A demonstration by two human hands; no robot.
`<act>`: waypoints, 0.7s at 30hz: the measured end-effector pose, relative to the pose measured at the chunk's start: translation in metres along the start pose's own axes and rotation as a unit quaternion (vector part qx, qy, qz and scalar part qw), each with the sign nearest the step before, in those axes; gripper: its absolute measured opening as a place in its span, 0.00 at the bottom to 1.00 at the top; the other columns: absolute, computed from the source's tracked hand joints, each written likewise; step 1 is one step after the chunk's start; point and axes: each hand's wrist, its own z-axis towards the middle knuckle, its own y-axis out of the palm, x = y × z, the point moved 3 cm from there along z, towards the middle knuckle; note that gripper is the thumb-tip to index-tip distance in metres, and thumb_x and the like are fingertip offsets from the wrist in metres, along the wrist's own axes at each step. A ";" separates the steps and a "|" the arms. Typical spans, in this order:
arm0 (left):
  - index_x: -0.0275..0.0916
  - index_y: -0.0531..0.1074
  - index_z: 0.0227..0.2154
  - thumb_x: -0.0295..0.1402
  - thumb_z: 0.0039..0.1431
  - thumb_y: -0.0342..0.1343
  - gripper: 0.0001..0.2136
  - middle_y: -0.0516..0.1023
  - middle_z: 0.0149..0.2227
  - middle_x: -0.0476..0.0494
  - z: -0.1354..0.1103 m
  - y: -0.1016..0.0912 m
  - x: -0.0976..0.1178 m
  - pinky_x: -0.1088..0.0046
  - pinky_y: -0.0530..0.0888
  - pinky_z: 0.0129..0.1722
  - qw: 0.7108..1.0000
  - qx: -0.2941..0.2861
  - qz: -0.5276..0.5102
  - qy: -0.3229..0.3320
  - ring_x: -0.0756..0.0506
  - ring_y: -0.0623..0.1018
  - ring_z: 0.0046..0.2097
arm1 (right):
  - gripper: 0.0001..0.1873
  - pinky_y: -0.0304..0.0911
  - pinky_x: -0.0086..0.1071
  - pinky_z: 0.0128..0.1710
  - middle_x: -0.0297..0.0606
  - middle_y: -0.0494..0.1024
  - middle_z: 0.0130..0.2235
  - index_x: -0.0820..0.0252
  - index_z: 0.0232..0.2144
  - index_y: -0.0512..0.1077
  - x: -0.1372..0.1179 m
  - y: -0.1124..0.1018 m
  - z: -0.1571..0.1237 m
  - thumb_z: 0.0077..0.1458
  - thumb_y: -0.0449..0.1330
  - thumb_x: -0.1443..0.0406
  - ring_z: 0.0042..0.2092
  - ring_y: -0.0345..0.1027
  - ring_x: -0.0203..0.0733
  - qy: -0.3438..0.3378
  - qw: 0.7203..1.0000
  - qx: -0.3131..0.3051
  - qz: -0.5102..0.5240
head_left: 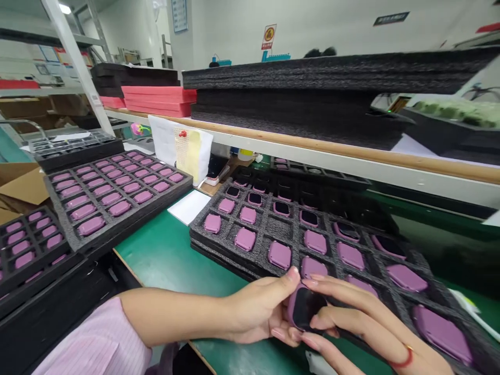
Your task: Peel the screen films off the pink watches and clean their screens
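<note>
A purple smartwatch case (308, 308) with a black screen is held between both my hands, screen facing up. My left hand (260, 307) grips its left side, thumb at the top edge and fingers underneath. From the right, my right hand (361, 317) closes on the same watch, with fingertips at its upper edge and on the screen. Directly behind my hands lies a black foam tray (224, 246) of purple watch cases in square pockets. Most of its front cases show plain purple faces, while several farther back show dark screens.
Another foam tray (160, 197) of purple cases lies to the left, with a further tray (30, 278) at the far left. A shelf (320, 158) carrying black foam sheets (312, 73) and red foam blocks (156, 101) crosses above the green table (167, 258). White paper (189, 207) lies between the trays.
</note>
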 end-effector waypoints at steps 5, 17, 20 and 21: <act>0.34 0.71 0.34 0.61 0.51 0.61 0.30 0.67 0.24 0.52 -0.002 0.002 0.003 0.75 0.46 0.20 0.999 -0.008 -0.043 0.007 0.56 0.60 0.20 | 0.03 0.75 0.36 0.50 0.41 0.81 0.45 0.54 0.34 0.75 -0.012 -0.006 0.011 0.60 0.63 0.68 0.47 0.78 0.45 0.039 0.998 0.028 0.048; 0.33 0.79 0.42 0.62 0.56 0.55 0.32 0.78 0.33 0.42 -0.008 0.005 0.006 0.76 0.50 0.19 0.998 -0.044 -0.035 -0.014 0.57 0.61 0.19 | 0.22 0.74 0.38 0.55 0.41 0.78 0.53 0.49 0.52 0.71 -0.006 -0.009 -0.004 0.56 0.68 0.57 0.55 0.75 0.47 0.201 0.955 0.080 0.202; 0.34 0.80 0.42 0.62 0.57 0.53 0.32 0.79 0.34 0.42 -0.008 0.004 0.006 0.77 0.54 0.18 0.999 -0.033 -0.021 -0.010 0.57 0.61 0.18 | 0.29 0.70 0.39 0.59 0.43 0.75 0.56 0.50 0.58 0.67 -0.008 0.001 -0.006 0.55 0.69 0.57 0.60 0.69 0.48 0.166 0.973 0.029 0.158; 0.34 0.80 0.42 0.62 0.57 0.53 0.32 0.79 0.34 0.43 -0.008 0.004 0.007 0.77 0.57 0.18 0.999 -0.030 -0.018 -0.008 0.57 0.61 0.18 | 0.28 0.70 0.39 0.59 0.43 0.74 0.56 0.50 0.58 0.67 -0.008 0.003 -0.007 0.56 0.68 0.58 0.60 0.69 0.47 0.161 0.975 0.025 0.149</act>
